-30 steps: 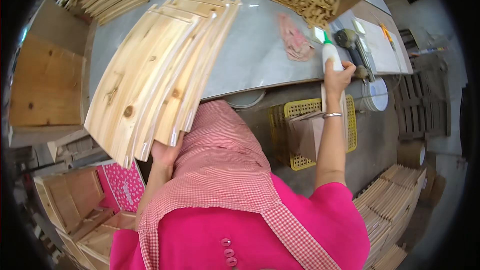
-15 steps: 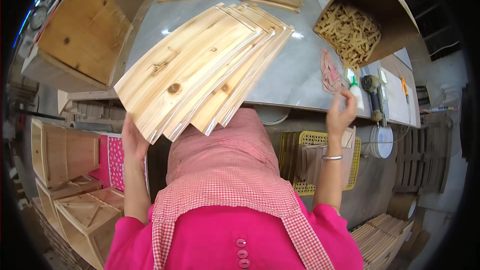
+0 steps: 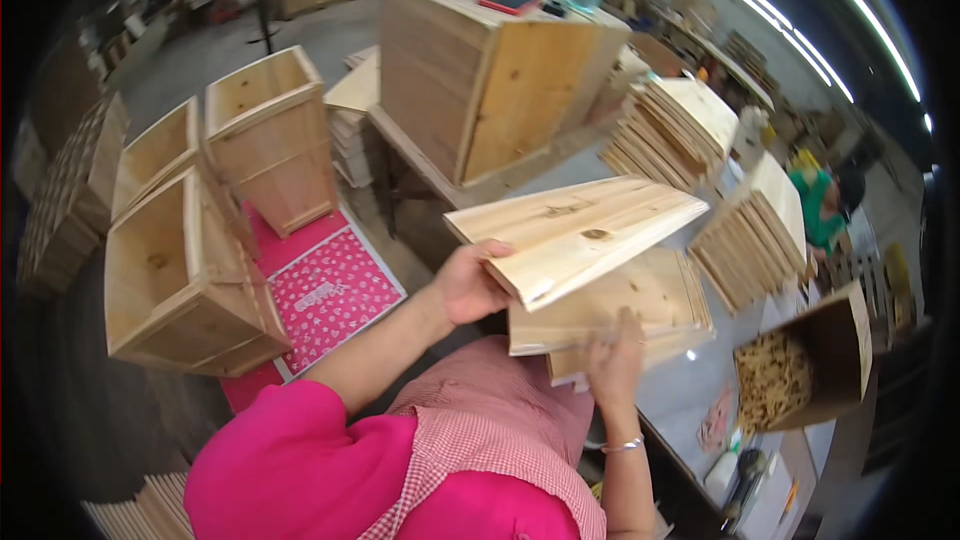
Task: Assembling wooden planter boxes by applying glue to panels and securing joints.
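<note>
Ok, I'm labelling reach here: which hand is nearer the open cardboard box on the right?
Right. The right hand is at the lower boards, left of the cardboard box; the left hand is farther left, holding the upper board.

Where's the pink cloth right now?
In the head view, the pink cloth lies on the grey table at lower right, between the right hand and the cardboard box.
</note>
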A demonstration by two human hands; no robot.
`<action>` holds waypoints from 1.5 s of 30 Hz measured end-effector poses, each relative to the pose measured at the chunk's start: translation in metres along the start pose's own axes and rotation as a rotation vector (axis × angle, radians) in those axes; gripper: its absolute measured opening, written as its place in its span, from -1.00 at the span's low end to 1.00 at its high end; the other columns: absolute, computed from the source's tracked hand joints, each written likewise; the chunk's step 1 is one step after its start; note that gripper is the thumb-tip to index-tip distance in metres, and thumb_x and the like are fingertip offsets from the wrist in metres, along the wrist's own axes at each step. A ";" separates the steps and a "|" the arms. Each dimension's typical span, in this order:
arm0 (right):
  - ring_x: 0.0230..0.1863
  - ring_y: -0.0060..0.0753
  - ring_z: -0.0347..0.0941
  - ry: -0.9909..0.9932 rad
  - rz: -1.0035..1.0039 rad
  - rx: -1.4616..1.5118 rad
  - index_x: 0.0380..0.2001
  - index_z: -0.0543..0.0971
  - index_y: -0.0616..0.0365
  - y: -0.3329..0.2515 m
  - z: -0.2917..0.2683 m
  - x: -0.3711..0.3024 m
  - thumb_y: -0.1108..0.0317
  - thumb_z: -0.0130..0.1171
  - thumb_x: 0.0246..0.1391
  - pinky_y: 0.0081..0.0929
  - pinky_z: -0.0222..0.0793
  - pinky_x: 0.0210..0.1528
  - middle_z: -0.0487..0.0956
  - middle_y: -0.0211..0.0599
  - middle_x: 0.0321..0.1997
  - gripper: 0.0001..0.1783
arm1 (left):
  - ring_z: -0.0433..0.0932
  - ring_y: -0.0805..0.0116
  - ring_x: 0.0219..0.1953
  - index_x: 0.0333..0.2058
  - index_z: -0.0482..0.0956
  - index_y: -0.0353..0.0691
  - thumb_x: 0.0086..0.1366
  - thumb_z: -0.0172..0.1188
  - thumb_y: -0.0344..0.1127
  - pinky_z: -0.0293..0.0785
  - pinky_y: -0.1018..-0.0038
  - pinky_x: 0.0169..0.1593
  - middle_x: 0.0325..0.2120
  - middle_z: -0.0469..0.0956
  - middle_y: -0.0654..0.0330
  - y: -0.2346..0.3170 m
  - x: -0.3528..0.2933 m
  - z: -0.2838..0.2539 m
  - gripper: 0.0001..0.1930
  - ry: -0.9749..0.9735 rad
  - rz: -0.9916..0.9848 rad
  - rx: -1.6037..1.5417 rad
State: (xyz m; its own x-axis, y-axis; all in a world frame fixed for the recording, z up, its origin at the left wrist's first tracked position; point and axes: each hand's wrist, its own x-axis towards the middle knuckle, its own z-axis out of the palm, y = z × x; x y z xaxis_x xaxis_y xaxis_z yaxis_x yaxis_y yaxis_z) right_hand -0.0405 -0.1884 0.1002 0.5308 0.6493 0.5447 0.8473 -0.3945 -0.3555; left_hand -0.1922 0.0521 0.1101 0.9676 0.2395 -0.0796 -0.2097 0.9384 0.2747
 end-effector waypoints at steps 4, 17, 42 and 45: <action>0.35 0.13 0.26 -0.414 -0.311 -0.049 0.20 0.48 0.11 -0.058 0.071 0.036 0.10 0.28 0.02 -0.14 0.25 0.29 0.43 0.05 0.26 -0.33 | 0.47 0.15 0.20 0.25 0.30 -0.38 0.21 0.21 -0.33 0.38 0.20 0.29 0.18 0.46 -0.01 -0.025 -0.009 0.006 -0.37 0.003 0.040 -0.079; 0.12 0.35 0.46 -0.534 -0.399 -0.865 0.13 0.40 0.58 -0.033 -0.022 0.037 0.32 0.17 0.08 -0.17 0.52 0.08 0.44 0.43 0.16 -0.38 | 0.45 0.11 0.22 0.29 0.24 -0.31 0.13 0.25 -0.30 0.29 0.15 0.34 0.21 0.44 0.03 -0.018 -0.055 0.055 -0.26 -0.140 0.130 0.008; 0.13 -0.04 0.52 0.398 -0.119 -0.829 0.04 0.51 0.21 0.274 -0.202 0.201 0.60 0.01 0.07 -0.18 0.40 0.19 0.60 -0.06 0.07 -0.58 | 0.51 -0.05 0.16 0.33 0.16 -0.38 0.20 0.19 -0.29 0.55 0.11 0.17 0.20 0.40 -0.16 -0.037 -0.015 0.035 -0.26 -0.015 0.179 0.067; 0.22 -0.10 0.45 0.145 0.134 -0.997 0.03 0.51 0.23 0.302 -0.158 0.205 0.50 0.06 0.06 -0.23 0.34 0.25 0.55 -0.08 0.15 -0.59 | 0.39 -0.06 0.25 0.36 0.08 -0.39 0.16 0.16 -0.27 0.34 0.05 0.31 0.25 0.34 -0.12 -0.032 -0.012 0.023 -0.19 0.040 0.186 0.133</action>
State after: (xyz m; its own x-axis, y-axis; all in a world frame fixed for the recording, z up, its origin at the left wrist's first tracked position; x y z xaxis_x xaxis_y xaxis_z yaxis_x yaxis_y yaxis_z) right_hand 0.3271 -0.2773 0.2241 0.5633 0.5010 0.6570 0.3730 -0.8637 0.3389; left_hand -0.1942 0.0136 0.1239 0.9069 0.4178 -0.0534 -0.3613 0.8367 0.4115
